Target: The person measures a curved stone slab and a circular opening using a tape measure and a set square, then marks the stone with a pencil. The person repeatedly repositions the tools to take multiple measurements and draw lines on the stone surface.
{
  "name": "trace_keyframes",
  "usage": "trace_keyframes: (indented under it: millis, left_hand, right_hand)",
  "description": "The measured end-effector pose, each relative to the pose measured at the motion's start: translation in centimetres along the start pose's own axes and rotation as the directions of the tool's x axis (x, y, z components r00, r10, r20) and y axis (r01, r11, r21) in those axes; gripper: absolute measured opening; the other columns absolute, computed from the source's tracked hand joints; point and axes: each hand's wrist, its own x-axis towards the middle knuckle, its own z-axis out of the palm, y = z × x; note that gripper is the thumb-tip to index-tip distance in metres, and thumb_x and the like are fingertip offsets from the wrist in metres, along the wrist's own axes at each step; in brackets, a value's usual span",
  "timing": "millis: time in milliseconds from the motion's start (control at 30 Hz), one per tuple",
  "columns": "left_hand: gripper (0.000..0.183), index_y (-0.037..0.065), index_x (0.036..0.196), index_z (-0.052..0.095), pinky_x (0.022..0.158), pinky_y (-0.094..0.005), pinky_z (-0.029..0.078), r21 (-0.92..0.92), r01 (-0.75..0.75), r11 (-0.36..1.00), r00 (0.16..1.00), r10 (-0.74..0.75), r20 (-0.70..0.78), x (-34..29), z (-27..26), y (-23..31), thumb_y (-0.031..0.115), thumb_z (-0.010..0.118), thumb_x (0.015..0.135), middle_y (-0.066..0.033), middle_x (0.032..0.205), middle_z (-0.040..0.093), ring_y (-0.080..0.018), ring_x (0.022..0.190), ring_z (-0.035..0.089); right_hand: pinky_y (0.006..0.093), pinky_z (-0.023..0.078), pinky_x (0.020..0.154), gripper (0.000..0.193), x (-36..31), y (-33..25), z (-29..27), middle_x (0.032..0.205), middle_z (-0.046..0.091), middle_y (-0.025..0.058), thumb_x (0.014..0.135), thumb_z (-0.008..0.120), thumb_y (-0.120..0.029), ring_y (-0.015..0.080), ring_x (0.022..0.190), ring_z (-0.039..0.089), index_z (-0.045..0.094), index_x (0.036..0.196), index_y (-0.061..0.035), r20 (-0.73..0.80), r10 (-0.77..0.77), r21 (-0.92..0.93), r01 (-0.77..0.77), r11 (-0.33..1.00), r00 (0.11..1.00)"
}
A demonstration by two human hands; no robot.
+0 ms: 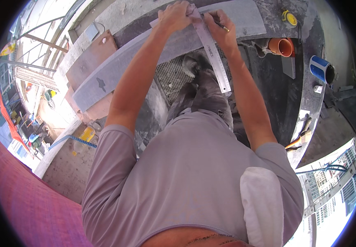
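Observation:
A long grey slab [248, 18] lies across the far side in front of me. My left hand [174, 16] is closed on the head of a metal square [213, 53] at the slab. Its marked blade extends back toward my body, past the slab's near edge. Beside the blade, my right hand [220, 29] is closed around a pencil [226, 29], one end of which sticks out of the fist. The pencil's other end is hidden by the fingers, so I cannot tell whether it touches the slab.
A yellow tape measure [289, 17] lies at the far right, near an orange pipe piece [280, 47] and a blue-and-white cylinder [320, 69]. Brownish boards [91, 57] lie left, under the slab's end. A yellow bottle [83, 140] and blue rope [73, 138] are at lower left.

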Motion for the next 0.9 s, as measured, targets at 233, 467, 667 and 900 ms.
trace_keyframes:
  millis: [233, 467, 667, 900]
  left_hand:
    - [0.052, 0.009, 0.138, 0.064, 0.107, -0.0645, 0.05, 0.076, -0.026, 0.997, 0.994, 0.034, -0.102, -1.0, 0.3, 0.5, 0.033, 0.079, 0.095, -0.0194, 0.134, 0.073, -0.0429, 0.133, 0.065]
    - [0.078, 0.013, 0.146, 0.066, 0.11, -0.0698, 0.042, -0.026, -0.011, 1.0, 1.0, 0.011, -0.004, 0.6, 1.0, -0.1, 0.054, 0.09, 0.085, -0.0142, 0.149, 0.068, -0.0385, 0.146, 0.057]
    - [0.054, 0.007, 0.139, 0.067, 0.104, -0.0585, 0.05, -0.102, -0.07, 0.992, 0.994, 0.061, -0.088, -1.2, -0.7, -0.6, 0.043, 0.079, 0.099, -0.0213, 0.135, 0.073, -0.0395, 0.133, 0.067]
    - [0.045, 0.005, 0.137, 0.066, 0.104, -0.0503, 0.053, -0.386, 0.067, 0.92, 0.97, -0.151, -0.191, -3.6, -3.7, -4.0, 0.038, 0.069, 0.108, -0.0245, 0.129, 0.076, -0.0427, 0.12, 0.073]
  right_hand:
    - [0.0366, 0.059, 0.077, 0.02, -5.0, -1.9, -5.9, 0.087, 0.079, 0.012, 0.097, 0.078, -0.018, 0.0172, 0.083, 0.076, 0.076, 0.103, 0.0001, 0.247, 0.135, -0.291, -0.059, 0.955, 0.96]
    - [0.0276, 0.055, 0.065, 0.023, -16.2, -3.2, -14.8, 0.086, 0.077, 0.0024, 0.107, 0.073, -0.025, 0.0081, 0.077, 0.07, 0.08, 0.107, -0.0026, 0.17, 0.615, -0.214, -0.58, 0.786, 0.77]
    - [0.0336, 0.058, 0.079, 0.034, -3.3, -1.7, -19.3, 0.097, 0.08, 0.0105, 0.105, 0.079, -0.032, 0.019, 0.088, 0.076, 0.079, 0.12, -0.0022, -0.232, -0.149, -0.39, 0.049, 0.919, 0.961]
    - [0.0523, 0.054, 0.107, 0.063, 10.0, 4.5, -25.7, 0.133, 0.073, 0.021, 0.086, 0.092, -0.035, 0.0476, 0.123, 0.066, 0.071, 0.138, -0.0061, -0.237, -0.286, -0.832, -0.042, 0.554, 0.929]
